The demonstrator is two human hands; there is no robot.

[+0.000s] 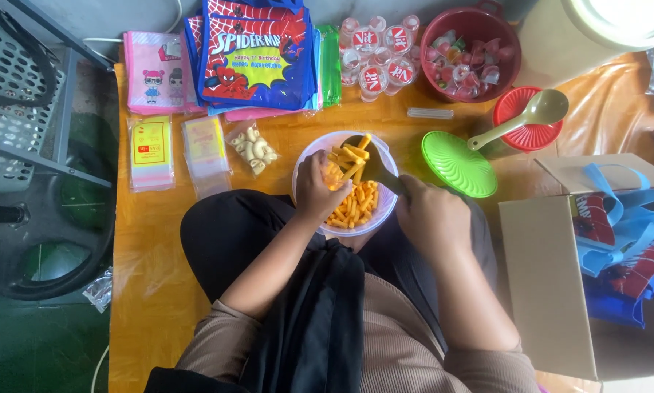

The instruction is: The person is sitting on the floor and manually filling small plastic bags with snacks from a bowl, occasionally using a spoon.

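Bowl (303, 164) of orange snack sticks (356, 207) sits in the lap. Right hand (432, 215) clenched on ladle (367, 156), loaded, raised over bowl. Left hand (316, 189) at bowl's near rim, pinching something unclear. Best kept level, tipped slowly over bowl.

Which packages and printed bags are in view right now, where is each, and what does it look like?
Printed bags: top centre, blue-red stack.
Pink bags: top left, flat.
Yellow-labelled packets: left, clear.
Sealed snack packet: beside the bowl.
Cardboard box: right, brown, holding blue bags.
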